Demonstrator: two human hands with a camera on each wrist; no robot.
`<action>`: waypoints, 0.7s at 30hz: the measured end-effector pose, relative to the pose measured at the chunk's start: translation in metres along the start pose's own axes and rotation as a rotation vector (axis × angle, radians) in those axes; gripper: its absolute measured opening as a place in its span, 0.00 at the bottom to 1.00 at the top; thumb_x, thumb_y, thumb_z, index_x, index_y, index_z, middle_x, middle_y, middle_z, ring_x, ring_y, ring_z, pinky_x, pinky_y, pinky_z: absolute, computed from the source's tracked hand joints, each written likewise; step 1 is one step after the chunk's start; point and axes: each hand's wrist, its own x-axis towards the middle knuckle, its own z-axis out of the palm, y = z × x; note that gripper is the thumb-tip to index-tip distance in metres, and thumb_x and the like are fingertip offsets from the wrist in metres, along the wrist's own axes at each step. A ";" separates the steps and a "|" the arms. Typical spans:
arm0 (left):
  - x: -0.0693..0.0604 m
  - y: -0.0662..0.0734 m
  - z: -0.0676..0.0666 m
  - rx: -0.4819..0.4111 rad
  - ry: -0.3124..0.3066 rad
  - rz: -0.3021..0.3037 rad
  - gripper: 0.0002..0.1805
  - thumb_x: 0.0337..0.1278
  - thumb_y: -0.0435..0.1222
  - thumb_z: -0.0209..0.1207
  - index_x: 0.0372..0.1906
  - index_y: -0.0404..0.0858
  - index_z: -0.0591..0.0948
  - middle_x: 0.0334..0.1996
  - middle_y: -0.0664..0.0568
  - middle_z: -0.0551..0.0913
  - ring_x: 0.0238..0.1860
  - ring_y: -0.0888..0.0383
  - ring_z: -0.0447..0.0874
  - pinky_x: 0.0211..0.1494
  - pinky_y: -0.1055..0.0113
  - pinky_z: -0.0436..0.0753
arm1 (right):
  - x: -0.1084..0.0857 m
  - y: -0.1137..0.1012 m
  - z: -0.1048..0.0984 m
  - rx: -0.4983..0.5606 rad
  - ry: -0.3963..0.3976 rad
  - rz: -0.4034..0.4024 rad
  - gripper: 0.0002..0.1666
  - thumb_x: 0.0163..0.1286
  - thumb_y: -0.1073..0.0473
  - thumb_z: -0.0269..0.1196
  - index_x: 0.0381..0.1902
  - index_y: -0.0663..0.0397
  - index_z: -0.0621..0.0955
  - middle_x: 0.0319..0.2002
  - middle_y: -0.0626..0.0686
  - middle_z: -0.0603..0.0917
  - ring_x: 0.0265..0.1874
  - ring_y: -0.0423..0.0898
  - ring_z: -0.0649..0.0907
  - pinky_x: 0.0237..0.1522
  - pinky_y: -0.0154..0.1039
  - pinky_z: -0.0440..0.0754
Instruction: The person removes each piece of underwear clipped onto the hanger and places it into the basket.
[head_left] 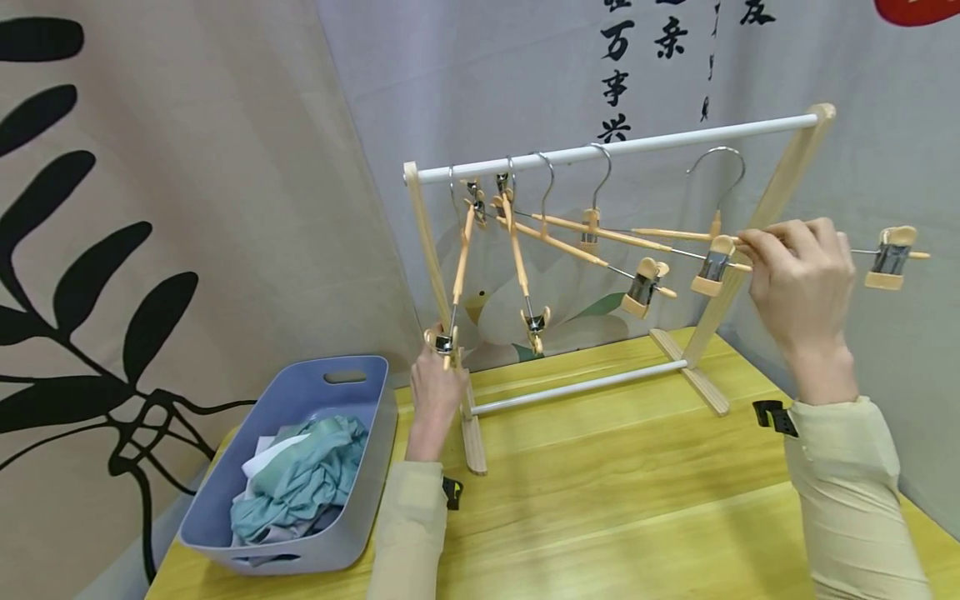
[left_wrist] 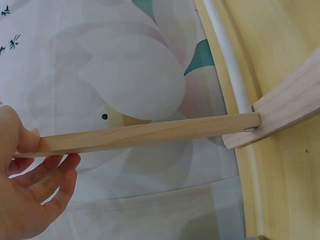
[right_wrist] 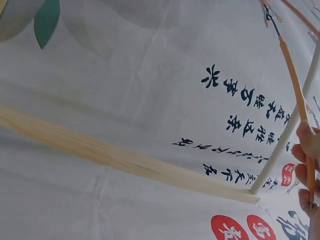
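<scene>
My right hand (head_left: pixel 802 275) pinches the bar of a clip hanger (head_left: pixel 675 235), whose hook appears just below the rail, apart from it. The right wrist view shows fingers and thumb curled round that orange bar (right_wrist: pixel 291 70). My left hand (head_left: pixel 437 387) grips the left wooden upright (left_wrist: pixel 145 134) of a small clothes rack, thumb on one side and fingers on the other. Several other clip hangers (head_left: pixel 517 254) hang from the white rail (head_left: pixel 675 142), crowded toward its left half. A hanger's clip partly covers my left hand in the head view.
A blue-grey basket (head_left: pixel 378 433) with crumpled teal and white cloth (head_left: pixel 315 467) stands left of the rack. The rack's feet (head_left: pixel 474 437) and lower white bar (head_left: pixel 577 388) sit on a yellow wooden table (head_left: pixel 622 500). A printed curtain (head_left: pixel 480 75) hangs close behind.
</scene>
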 end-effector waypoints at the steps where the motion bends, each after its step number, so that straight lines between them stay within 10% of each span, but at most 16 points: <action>1: 0.000 0.000 0.000 0.002 0.001 -0.001 0.30 0.56 0.33 0.61 0.64 0.35 0.67 0.52 0.39 0.80 0.32 0.38 0.84 0.31 0.52 0.83 | 0.004 0.001 0.000 -0.005 -0.005 0.000 0.17 0.69 0.55 0.58 0.33 0.65 0.84 0.30 0.65 0.83 0.33 0.65 0.74 0.31 0.56 0.63; 21: -0.001 -0.001 0.000 0.004 -0.006 0.009 0.29 0.57 0.33 0.60 0.64 0.34 0.67 0.45 0.37 0.82 0.27 0.42 0.83 0.27 0.57 0.81 | 0.044 -0.009 0.022 -0.039 -0.060 -0.093 0.14 0.65 0.56 0.59 0.36 0.62 0.85 0.31 0.63 0.83 0.32 0.62 0.74 0.31 0.55 0.69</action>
